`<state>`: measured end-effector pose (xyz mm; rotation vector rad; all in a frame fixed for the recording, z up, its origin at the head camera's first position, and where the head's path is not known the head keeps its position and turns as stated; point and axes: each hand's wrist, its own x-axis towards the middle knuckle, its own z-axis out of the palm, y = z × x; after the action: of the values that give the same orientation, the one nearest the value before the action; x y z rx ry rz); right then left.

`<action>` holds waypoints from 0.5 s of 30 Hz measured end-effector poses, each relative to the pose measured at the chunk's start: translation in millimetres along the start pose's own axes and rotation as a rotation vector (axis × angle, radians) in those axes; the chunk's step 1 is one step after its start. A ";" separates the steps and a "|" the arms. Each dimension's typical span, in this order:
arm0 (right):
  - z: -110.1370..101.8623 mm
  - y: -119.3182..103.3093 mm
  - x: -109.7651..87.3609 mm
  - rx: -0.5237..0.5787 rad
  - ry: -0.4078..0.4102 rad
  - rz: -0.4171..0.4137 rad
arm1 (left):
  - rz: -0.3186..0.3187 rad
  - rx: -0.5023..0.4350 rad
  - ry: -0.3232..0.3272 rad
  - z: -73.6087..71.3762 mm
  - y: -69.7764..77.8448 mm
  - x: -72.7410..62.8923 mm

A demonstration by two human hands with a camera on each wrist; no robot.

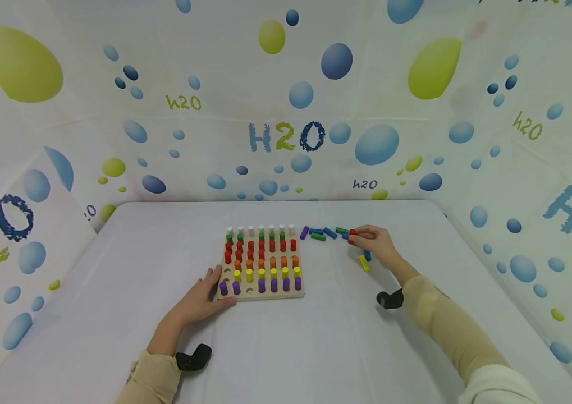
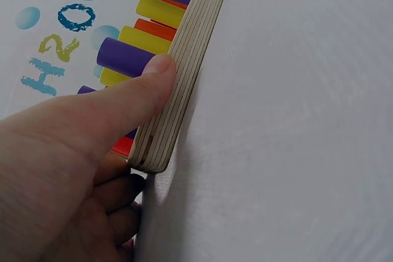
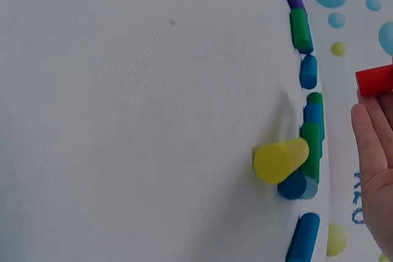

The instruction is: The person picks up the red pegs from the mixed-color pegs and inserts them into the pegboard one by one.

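A wooden pegboard stands on the table, with rows of white, green, red, orange, yellow and purple pegs. My left hand grips its near left corner. In the left wrist view the thumb lies against the front edge beside a purple peg, the other fingers curled at the side. To the right of the board, my right hand pinches a red peg above the loose pegs. A few holes near the board's left side and in the front row show no peg.
Loose pegs lie in a strip right of the board: a purple peg, several blue and green ones, and a yellow peg nearer me. White cloth covers the table. A patterned curtain hangs behind.
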<state>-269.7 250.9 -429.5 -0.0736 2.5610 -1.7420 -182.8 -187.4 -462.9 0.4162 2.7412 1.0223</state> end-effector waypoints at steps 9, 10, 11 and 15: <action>18.3 -15.2 6.1 0.089 -0.032 -0.030 | -0.009 0.007 -0.004 0.4 -0.3 0.5; 20.9 -13.9 8.6 0.088 -0.029 -0.030 | -0.010 0.007 -0.004 0.4 -0.1 0.3; 23.8 -15.7 8.9 0.102 -0.032 -0.032 | -0.010 0.006 -0.004 0.4 -0.2 0.2; 35.9 -21.7 11.0 0.144 -0.039 -0.021 | -0.014 0.006 -0.007 0.4 -0.5 0.1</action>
<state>-278.1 208.9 -422.6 -0.1281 2.4090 -1.9060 -182.9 -187.5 -463.5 0.3994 2.7376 1.0081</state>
